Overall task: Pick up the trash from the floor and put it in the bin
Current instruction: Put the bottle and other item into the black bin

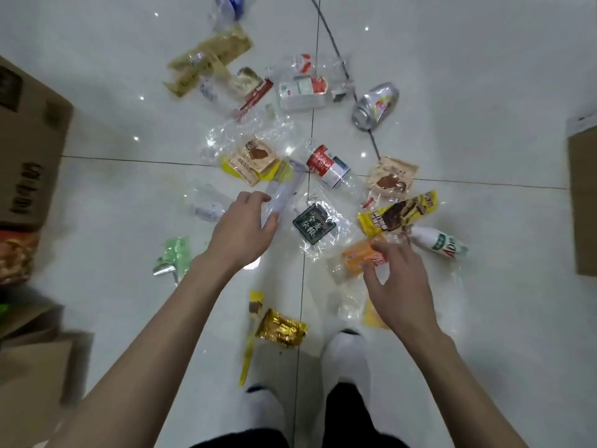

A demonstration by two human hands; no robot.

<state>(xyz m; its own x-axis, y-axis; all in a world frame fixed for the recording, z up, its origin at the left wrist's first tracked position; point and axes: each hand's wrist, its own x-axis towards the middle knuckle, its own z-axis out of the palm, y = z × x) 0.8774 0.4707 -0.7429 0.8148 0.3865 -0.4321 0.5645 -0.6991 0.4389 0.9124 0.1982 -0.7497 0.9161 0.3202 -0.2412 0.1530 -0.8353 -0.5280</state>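
Grips clear wrapper (pixel 280 197) in left hand (pixel 245 229); hovers right hand (pixel 399 274), fingers spread, empty, over orange packet (pixel 361 255), likely gathering two per trip.

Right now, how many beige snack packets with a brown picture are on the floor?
2. One beige snack packet lies just beyond the left hand; the other sits right of the red-and-white container. Others may be buried, unseen.

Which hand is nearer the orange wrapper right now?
Right. The right hand is over the orange wrapper, fingers spread; the left hand is off to its left, gripping a clear plastic wrapper.
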